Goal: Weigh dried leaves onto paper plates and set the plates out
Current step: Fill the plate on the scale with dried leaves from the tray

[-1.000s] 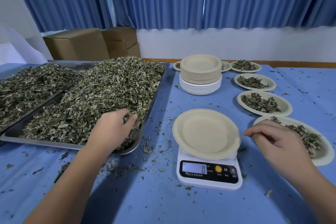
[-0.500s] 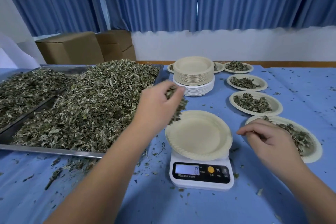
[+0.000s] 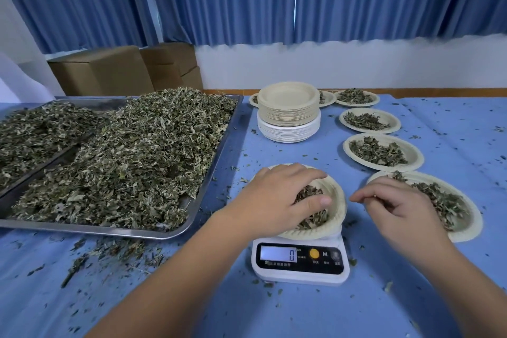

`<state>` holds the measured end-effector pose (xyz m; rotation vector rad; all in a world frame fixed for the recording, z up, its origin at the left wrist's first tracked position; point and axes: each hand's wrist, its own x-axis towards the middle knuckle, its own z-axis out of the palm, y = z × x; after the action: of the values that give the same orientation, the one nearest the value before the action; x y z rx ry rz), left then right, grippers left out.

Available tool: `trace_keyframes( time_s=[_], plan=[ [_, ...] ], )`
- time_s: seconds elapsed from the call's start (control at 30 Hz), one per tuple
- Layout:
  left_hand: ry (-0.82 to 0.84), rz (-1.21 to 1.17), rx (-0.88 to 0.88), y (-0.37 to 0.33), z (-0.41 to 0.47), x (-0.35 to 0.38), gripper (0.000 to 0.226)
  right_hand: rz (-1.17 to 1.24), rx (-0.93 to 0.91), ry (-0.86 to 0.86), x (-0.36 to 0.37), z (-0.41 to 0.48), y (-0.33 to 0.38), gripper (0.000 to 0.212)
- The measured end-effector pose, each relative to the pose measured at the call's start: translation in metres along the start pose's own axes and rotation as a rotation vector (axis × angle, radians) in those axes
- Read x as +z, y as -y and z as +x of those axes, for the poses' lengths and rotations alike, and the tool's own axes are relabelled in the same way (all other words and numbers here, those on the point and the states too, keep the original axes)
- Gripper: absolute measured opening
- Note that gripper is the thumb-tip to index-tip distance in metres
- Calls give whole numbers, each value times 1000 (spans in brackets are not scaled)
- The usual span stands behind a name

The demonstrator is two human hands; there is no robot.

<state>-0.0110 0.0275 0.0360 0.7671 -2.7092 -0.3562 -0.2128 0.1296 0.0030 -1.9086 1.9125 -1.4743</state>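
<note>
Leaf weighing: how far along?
Done: four filled plates lined up on the right, two more partly hidden behind the stack of empty plates. In hand: left hand holds leaves over the plate on the scale, display reads 0; right hand idle. Left: tray heaped, stack tall.

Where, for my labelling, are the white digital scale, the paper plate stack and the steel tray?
White digital scale (image 3: 300,256): head view, display panel.
Paper plate stack (image 3: 288,96): head view, top plate.
Steel tray (image 3: 123,232): head view, near rim.
</note>
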Motion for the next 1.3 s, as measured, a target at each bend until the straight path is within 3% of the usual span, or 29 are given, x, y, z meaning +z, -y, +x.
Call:
trace_keyframes(
  time_s=[0.17,0.33,0.43,0.53,0.73,0.8,0.93,1.07,1.3],
  plan=[
    [-210,-116,-62,12,-19,-14,63,19,9,3,0,-1,-1,41],
    [-389,-5,-377,71,-34,-26,53,10,12,-6,0,-1,1,41],
    [-184,39,-612,109,-48,-28,63,23,21,-1,1,-1,2,41],
    [79,-113,-783,122,-61,-30,78,48,29,4,1,-1,2,40],
    [-15,242,-692,111,-72,-37,53,26,18,2,1,-1,2,38],
    [-40,341,-674,102,-79,-34,55,31,20,5,1,-1,2,40],
    [110,334,-777,87,-92,-25,63,46,20,-2,1,-1,1,44],
    [82,591,-800,73,-100,-13,61,43,15,0,1,-2,1,46],
    [21,532,-783,71,-111,-6,57,64,31,8,0,-3,0,42]
  ],
)
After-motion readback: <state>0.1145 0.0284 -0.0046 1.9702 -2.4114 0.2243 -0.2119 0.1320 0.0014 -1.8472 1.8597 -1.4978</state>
